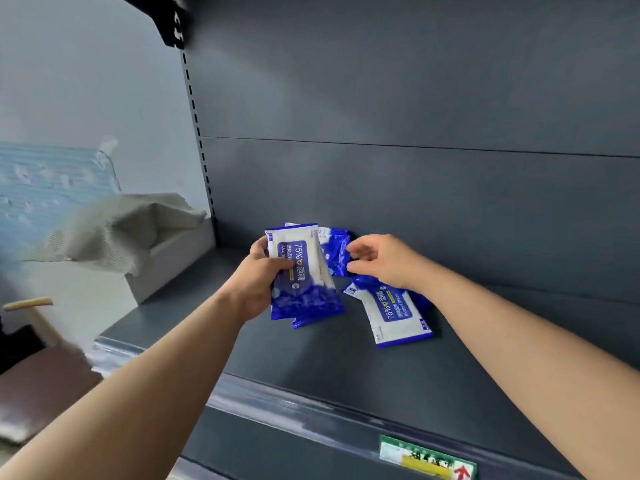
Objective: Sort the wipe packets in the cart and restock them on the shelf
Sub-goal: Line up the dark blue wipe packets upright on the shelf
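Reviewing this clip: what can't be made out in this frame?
Head view only.
1. Number of packets in the stack held by the left hand: the front packet covers the others.
2. Whether the right hand pinches the blue packet or only touches it: its fingers hide the contact.
3. Print on the shelf label: blurred.
4. The cart: outside the frame.
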{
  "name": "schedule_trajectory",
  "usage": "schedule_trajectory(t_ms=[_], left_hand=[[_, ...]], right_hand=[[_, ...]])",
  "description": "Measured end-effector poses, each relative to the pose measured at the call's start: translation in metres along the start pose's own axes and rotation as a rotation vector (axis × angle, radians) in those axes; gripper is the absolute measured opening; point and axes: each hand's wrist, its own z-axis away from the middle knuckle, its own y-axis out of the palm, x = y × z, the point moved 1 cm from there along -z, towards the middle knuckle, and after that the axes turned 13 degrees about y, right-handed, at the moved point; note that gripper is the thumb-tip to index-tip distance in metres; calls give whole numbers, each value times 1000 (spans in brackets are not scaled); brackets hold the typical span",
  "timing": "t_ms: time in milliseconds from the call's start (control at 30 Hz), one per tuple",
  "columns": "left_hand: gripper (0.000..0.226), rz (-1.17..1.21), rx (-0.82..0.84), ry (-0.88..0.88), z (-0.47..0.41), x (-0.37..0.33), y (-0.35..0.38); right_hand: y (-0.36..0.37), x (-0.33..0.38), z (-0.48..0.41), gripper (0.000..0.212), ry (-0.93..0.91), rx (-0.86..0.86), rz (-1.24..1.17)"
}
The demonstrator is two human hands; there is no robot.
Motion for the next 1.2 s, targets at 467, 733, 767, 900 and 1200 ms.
schedule_trajectory(t_ms=[467,733,767,900,1200], left_hand=[[43,-349,2,131,-18,4,-42],[40,-267,150,-67,-39,-6,-59],[38,-237,178,-89,-41,-6,-61],[32,-131,260,-90,-46,-1,-64],[33,-889,97,223,-75,32,-61]], right_hand=[[10,17,-14,12,106,-5,-297],[5,18,-34,8,42,-15,-136],[7,19,-35,4,34,-23,-126],[15,26,-46,17,-1,-91,-21],[42,40,-65,27,-17,-192,41]])
